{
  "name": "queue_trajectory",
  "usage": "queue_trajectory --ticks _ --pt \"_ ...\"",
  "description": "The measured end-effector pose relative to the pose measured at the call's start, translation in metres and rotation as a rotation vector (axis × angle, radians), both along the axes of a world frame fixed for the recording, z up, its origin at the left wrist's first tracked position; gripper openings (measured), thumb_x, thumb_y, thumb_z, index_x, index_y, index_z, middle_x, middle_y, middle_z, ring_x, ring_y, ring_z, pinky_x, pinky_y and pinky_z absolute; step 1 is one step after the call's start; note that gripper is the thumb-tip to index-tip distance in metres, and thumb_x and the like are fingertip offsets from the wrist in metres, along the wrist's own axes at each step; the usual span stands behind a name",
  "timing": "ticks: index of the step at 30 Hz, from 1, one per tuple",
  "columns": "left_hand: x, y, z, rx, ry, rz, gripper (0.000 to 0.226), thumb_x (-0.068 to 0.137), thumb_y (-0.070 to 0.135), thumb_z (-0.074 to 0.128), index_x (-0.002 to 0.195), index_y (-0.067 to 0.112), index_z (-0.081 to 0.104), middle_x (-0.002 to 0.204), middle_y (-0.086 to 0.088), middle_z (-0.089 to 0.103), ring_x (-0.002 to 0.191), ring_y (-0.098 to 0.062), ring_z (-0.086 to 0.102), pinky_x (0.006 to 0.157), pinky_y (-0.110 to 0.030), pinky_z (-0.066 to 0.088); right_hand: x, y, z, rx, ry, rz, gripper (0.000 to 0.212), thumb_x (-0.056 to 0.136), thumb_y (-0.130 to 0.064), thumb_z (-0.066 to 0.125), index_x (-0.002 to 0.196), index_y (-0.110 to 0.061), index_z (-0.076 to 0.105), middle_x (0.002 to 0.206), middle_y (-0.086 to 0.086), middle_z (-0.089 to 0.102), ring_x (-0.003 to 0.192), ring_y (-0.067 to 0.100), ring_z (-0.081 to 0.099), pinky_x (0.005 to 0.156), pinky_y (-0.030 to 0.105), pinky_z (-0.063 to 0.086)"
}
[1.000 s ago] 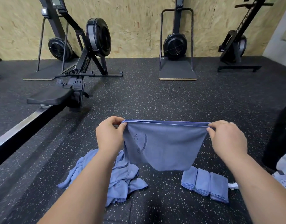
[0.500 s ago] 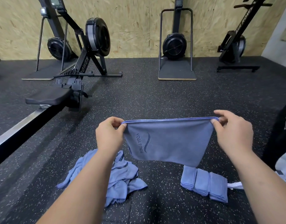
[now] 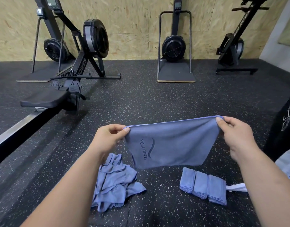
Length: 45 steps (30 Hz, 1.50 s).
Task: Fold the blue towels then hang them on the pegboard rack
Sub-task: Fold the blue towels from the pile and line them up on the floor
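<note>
The right hand [image 3: 236,135] has gone up and out to the right since a second ago. The left hand [image 3: 108,140] has stayed where it was. So the blue towel [image 3: 172,148] is pulled tighter now. Before, it sagged down to a point in the middle. Now it hangs flat, and its bottom edge is almost straight. Its top edge slopes up to the right.

I think this means the towel is smoothed out and ready for its next fold. It is held in the air between the two hands, above the floor [image 3: 157,104].

Each hand pinches one top corner with thumb and first finger. The other fingers are curled in.

The towel looks soft and thin, with a neat stitched edge and dark letters that say YOGA FITNESS. It is doubled over, and two layers show along the top.

Near and to the left, a messy heap of blue towels [image 3: 113,182] lies crumpled and full of creases. Near and to the right, three folded towels [image 3: 203,185] sit side by side, thick and blocky. So more towels wait to be folded. No rack can be seen.

The floor is black rubber with little white specks. Far off, the wall [image 3: 132,22] is rough chip wood
</note>
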State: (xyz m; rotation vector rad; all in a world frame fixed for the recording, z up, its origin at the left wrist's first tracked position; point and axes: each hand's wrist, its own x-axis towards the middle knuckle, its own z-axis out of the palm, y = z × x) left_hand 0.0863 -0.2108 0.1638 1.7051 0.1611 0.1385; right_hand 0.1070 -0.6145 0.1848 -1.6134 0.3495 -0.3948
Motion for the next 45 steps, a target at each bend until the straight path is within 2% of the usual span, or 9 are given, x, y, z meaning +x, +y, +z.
queue_trajectory --ticks 5,8,11,17,24,32,37,40,45 --pt "0.004 0.003 0.000 -0.140 -0.010 -0.071 0.064 0.063 0.064 0.093 0.103 0.016 0.083 0.071 -0.004 0.058 0.065 -0.015 0.047 0.064 -0.029 0.040 0.002 -0.005 -0.002 0.101 0.022 -0.022 0.021 0.095 -0.036 0.077 0.108 -0.020 0.081 0.106 -0.001 0.081 0.095 0.013 0.069 0.106 0.051 0.056" --pt "0.004 0.001 0.002 -0.156 -0.032 0.012 0.029 0.087 0.040 0.086 0.101 0.015 0.083 0.072 -0.005 0.058 0.062 -0.014 0.046 0.061 -0.027 0.038 0.002 0.000 -0.001 0.087 -0.004 -0.051 0.020 0.097 -0.034 0.076 0.109 -0.019 0.080 0.106 -0.002 0.080 0.094 0.012 0.070 0.103 0.047 0.058" --pt "0.003 -0.006 0.005 0.020 -0.096 0.165 0.006 0.095 0.024 0.081 0.095 0.018 0.082 0.074 0.006 0.071 0.062 -0.004 0.056 0.060 -0.018 0.045 0.000 0.006 -0.001 0.035 -0.043 -0.078 0.018 0.100 -0.030 0.074 0.113 -0.018 0.078 0.103 -0.007 0.077 0.087 0.002 0.067 0.084 0.024 0.056" --pt "0.004 -0.011 0.003 0.273 -0.144 0.341 0.007 0.096 0.030 0.076 0.091 0.026 0.078 0.084 0.011 0.077 0.080 -0.006 0.070 0.078 -0.030 0.055 0.000 0.015 -0.004 -0.060 -0.054 -0.065 0.014 0.099 -0.031 0.075 0.107 -0.020 0.079 0.100 -0.006 0.077 0.081 0.000 0.064 0.076 0.017 0.048" --pt "0.004 -0.030 0.002 -0.066 -0.004 0.362 0.016 0.093 0.034 0.078 0.086 0.020 0.080 0.081 0.004 0.075 0.076 -0.014 0.062 0.081 -0.039 0.054 -0.001 0.037 -0.005 -0.036 0.014 -0.077 0.015 0.096 -0.032 0.075 0.095 -0.017 0.078 0.099 0.003 0.078 0.080 0.012 0.061 0.076 0.031 0.050" --pt "-0.010 -0.088 0.008 -0.047 0.039 0.248 0.017 0.090 0.035 0.080 0.080 0.021 0.080 0.060 0.011 0.064 0.061 -0.014 0.053 0.070 -0.036 0.052 -0.021 0.099 0.000 -0.093 0.030 0.153 0.013 0.092 -0.034 0.079 0.085 -0.023 0.080 0.078 -0.009 0.078 0.074 0.011 0.066 0.078 0.036 0.054" --pt "-0.022 -0.118 0.012 -0.052 0.002 0.124 0.009 0.094 0.025 0.079 0.088 0.018 0.081 0.072 -0.004 0.075 0.063 -0.010 0.060 0.073 -0.041 0.060 -0.031 0.123 -0.003 -0.145 -0.014 0.259 0.007 0.094 -0.024 0.079 0.088 -0.026 0.080 0.081 -0.009 0.079 0.077 0.009 0.072 0.079 0.038 0.058" --pt "-0.027 -0.126 0.013 -0.035 -0.033 0.088 0.006 0.096 0.021 0.078 0.092 0.019 0.081 0.079 0.000 0.079 0.070 -0.010 0.069 0.079 -0.040 0.062 -0.036 0.129 -0.004 -0.182 -0.035 0.300 0.007 0.094 -0.023 0.078 0.091 -0.029 0.080 0.086 -0.012 0.080 0.083 0.008 0.075 0.084 0.041 0.062" --pt "-0.028 -0.126 0.012 0.055 -0.056 0.044 0.006 0.096 0.023 0.078 0.092 0.026 0.081 0.083 0.009 0.080 0.084 -0.015 0.077 0.085 -0.048 0.063 -0.045 0.130 0.000 -0.403 -0.102 0.304 0.008 0.094 -0.026 0.079 0.096 -0.033 0.081 0.089 -0.022 0.077 0.079 -0.008 0.070 0.074 0.014 0.051"
